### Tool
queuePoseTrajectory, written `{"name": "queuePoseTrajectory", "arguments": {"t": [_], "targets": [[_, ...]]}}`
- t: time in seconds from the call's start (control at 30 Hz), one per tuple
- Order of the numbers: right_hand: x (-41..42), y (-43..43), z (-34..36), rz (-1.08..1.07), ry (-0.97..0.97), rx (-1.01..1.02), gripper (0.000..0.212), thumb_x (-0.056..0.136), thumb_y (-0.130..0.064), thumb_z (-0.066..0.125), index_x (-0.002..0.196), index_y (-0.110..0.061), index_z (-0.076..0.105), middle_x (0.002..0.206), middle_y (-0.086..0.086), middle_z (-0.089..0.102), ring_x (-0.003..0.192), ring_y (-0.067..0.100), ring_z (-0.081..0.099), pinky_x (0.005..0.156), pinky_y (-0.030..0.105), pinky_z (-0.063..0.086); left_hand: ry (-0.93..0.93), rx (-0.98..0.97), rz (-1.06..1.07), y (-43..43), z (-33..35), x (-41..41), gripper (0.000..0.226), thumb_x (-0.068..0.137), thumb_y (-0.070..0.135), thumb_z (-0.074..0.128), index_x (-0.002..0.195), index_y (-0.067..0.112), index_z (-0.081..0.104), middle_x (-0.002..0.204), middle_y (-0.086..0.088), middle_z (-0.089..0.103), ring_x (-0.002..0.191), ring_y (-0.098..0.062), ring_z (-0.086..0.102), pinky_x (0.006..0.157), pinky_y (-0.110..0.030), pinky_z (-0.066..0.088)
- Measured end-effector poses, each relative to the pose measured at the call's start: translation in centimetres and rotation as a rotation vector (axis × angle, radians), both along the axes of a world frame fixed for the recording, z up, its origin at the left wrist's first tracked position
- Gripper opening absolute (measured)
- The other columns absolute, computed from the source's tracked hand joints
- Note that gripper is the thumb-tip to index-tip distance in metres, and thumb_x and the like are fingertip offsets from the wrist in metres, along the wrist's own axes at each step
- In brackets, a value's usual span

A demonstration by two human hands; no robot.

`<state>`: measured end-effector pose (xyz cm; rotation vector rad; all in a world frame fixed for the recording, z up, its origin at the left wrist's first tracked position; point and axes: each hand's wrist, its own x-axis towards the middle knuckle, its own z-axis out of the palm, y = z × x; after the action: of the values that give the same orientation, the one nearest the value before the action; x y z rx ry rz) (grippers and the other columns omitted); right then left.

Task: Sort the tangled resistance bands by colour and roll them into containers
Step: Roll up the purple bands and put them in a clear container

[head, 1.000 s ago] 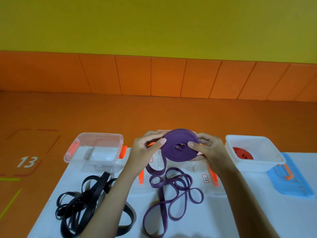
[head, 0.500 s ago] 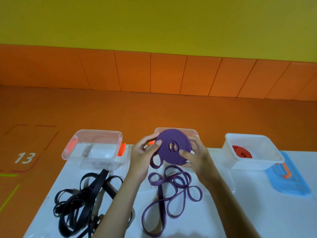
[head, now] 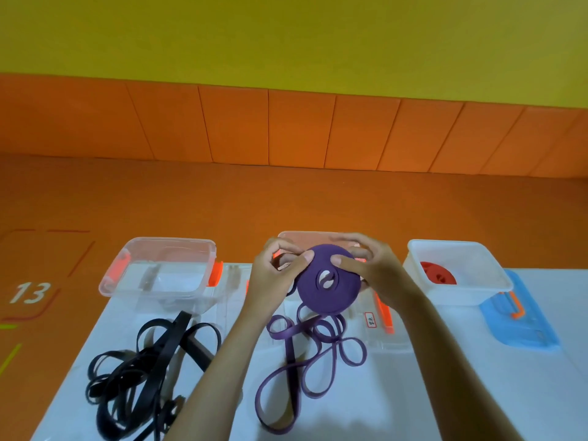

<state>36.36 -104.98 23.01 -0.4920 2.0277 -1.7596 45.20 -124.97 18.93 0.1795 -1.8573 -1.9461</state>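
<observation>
White table (head: 477,393): your left hand (head: 273,275) and right hand (head: 378,275) pinch the purple roll (head: 327,291), thumbs on its face, over the middle container (head: 292,234), its loose tail (head: 305,361) looped on the table. Slacken either pinch and the coil likely springs open. Count: three containers, one purple roll, one red roll (head: 437,275) in the right container (head: 458,246), one black tangle (head: 149,370).

Bright even light, possibly wide-angle edge bending

Head-worn camera, close above the table (head: 541,393); facing forward and down.
</observation>
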Motion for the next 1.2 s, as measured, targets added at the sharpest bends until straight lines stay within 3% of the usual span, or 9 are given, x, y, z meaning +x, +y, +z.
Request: {"name": "queuePoseTrajectory", "arguments": {"t": [0.17, 0.3, 0.4, 0.53, 0.67, 0.8, 0.9, 1.0, 1.2], "targets": [[0.0, -0.9, -2.9, -0.112, -0.038, -0.054, 0.037, 0.084, -0.034, 0.085, 0.115, -0.050, 0.070, 0.133, -0.003, 0.066, 0.112, 0.027, 0.073, 0.060, 0.045, 0.066, -0.054, 0.054, 0.000, -0.1, -2.4, 0.4, 0.023, 0.091, 0.026, 0.076, 0.109, 0.038, 0.080, 0.116, 0.013, 0.073, 0.111, -0.012, 0.071, 0.094, -0.041, 0.060], [-0.1, -1.9, -4.7, -0.200, -0.069, -0.053, 0.023, 0.087, -0.033, 0.079, 0.105, -0.046, 0.074, 0.120, -0.009, 0.070, 0.105, 0.019, 0.076, 0.058, 0.046, 0.066, -0.100, 0.288, 0.147, 0.6, -3.7, 0.4, 0.023, 0.089, 0.021, 0.083, 0.105, 0.031, 0.069, 0.110, -0.003, 0.082, 0.105, -0.024, 0.078, 0.093, -0.053, 0.063], [-0.4, -2.2, -6.1, -0.273, -0.071, -0.060, 0.022, 0.091, -0.026, 0.081, 0.108, -0.040, 0.074, 0.109, -0.014, 0.076, 0.104, 0.026, 0.077, 0.063, 0.056, 0.066, -0.150, 0.310, 0.229, 1.3, -4.5, -0.3, 0.025, 0.092, 0.013, 0.083, 0.091, 0.035, 0.073, 0.108, 0.001, 0.082, 0.104, -0.023, 0.079, 0.088, -0.047, 0.064], [-1.5, -1.7, -7.5, -0.366, -0.164, -0.173, 0.024, 0.096, -0.014, 0.076, 0.108, -0.035, 0.072, 0.106, 0.001, 0.080, 0.099, 0.027, 0.079, 0.061, 0.049, 0.065, -0.225, 0.390, 0.133, 2.0, -5.3, -1.6, 0.031, 0.090, 0.007, 0.084, 0.108, 0.032, 0.080, 0.107, 0.012, 0.079, 0.095, -0.016, 0.080, 0.068, -0.029, 0.064], [-3.8, -1.0, -9.2, -0.410, -0.233, -0.146, 0.023, 0.099, -0.015, 0.073, 0.117, -0.030, 0.069, 0.108, -0.001, 0.080, 0.099, 0.023, 0.079, 0.067, 0.047, 0.066, -0.302, 0.384, 0.133, 2.2, -5.9, -4.5, 0.035, 0.086, 0.004, 0.087, 0.114, 0.023, 0.081, 0.104, 0.005, 0.082, 0.090, -0.020, 0.081, 0.072, -0.033, 0.066], [-7.6, -1.9, -10.8, -0.425, -0.184, -0.025, 0.016, 0.103, -0.012, 0.065, 0.108, -0.025, 0.073, 0.096, -0.008, 0.081, 0.091, 0.019, 0.078, 0.062, 0.035, 0.065, -0.392, 0.353, 0.205, 1.8, -6.5, -8.8, 0.032, 0.084, 0.003, 0.088, 0.113, 0.015, 0.081, 0.104, -0.001, 0.082, 0.087, -0.022, 0.081, 0.074, -0.037, 0.067], [-11.1, -2.4, -12.1, -0.385, -0.194, 0.137, 0.019, 0.105, -0.013, 0.061, 0.106, -0.020, 0.079, 0.101, 0.004, 0.077, 0.095, 0.026, 0.074, 0.076, 0.050, 0.067, -0.467, 0.357, 0.263, 1.1, -7.7, -12.1, 0.029, 0.084, -0.003, 0.086, 0.111, 0.007, 0.080, 0.108, -0.009, 0.078, 0.085, -0.023, 0.079, 0.074, -0.042, 0.067], [-14.8, -2.5, -14.5, -0.245, -0.123, 0.341, 0.022, 0.104, -0.006, 0.057, 0.101, 0.005, 0.076, 0.093, 0.029, 0.072, 0.098, 0.051, 0.067, 0.092, 0.067, 0.054, -0.532, 0.348, 0.286, 0.5, -9.1, -15.0, 0.031, 0.084, -0.008, 0.084, 0.113, -0.001, 0.077, 0.109, -0.012, 0.075, 0.083, -0.024, 0.076, 0.064, -0.037, 0.067], [-19.6, -3.3, -19.2, -0.165, -0.192, 0.512, 0.016, 0.099, -0.002, 0.062, 0.108, 0.003, 0.075, 0.093, 0.023, 0.074, 0.096, 0.043, 0.072, 0.085, 0.062, 0.059, -0.713, 0.265, 0.270, -0.2, -13.0, -20.3, 0.024, 0.085, -0.014, 0.080, 0.108, -0.008, 0.076, 0.091, -0.008, 0.074, 0.084, -0.034, 0.074, 0.055, -0.030, 0.065]]}}
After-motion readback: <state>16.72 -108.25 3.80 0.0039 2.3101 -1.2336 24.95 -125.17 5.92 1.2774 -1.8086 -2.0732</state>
